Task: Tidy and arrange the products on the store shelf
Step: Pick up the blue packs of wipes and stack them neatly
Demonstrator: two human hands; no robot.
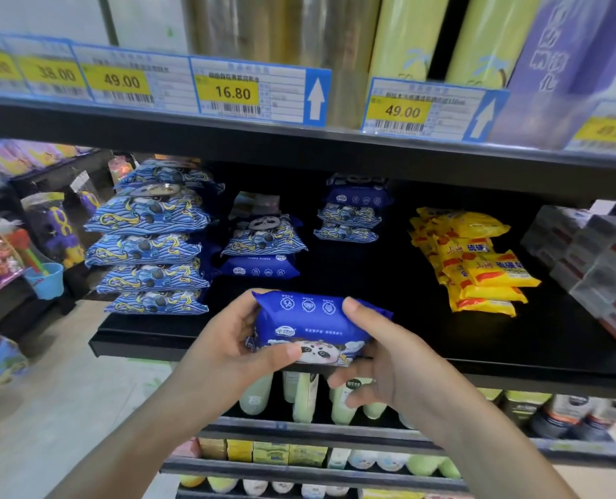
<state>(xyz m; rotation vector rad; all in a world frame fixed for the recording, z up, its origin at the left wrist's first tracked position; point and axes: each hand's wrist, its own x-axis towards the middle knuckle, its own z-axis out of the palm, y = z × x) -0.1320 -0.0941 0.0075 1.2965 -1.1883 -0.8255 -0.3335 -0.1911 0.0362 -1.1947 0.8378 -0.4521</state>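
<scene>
A blue panda-print wipes pack (pixel 311 324) is held in both hands just above the front edge of the black middle shelf (pixel 400 282). My left hand (pixel 227 349) grips its left end, thumb across the panda picture. My right hand (pixel 389 351) grips its right end, thumb on top and fingers curled beneath. On the shelf stand a tall stack of the same packs (pixel 149 246) at the left, a short stack of two (pixel 261 252) in the middle and a small stack (pixel 353 210) further back.
Yellow packets (pixel 475 261) are piled at the shelf's right, with grey-white boxes (pixel 598 268) beyond them. Price tags (pixel 232 91) line the upper shelf edge. Bottles (pixel 302 397) fill the shelf below. A toy display (pixel 29 246) stands across the aisle at the left.
</scene>
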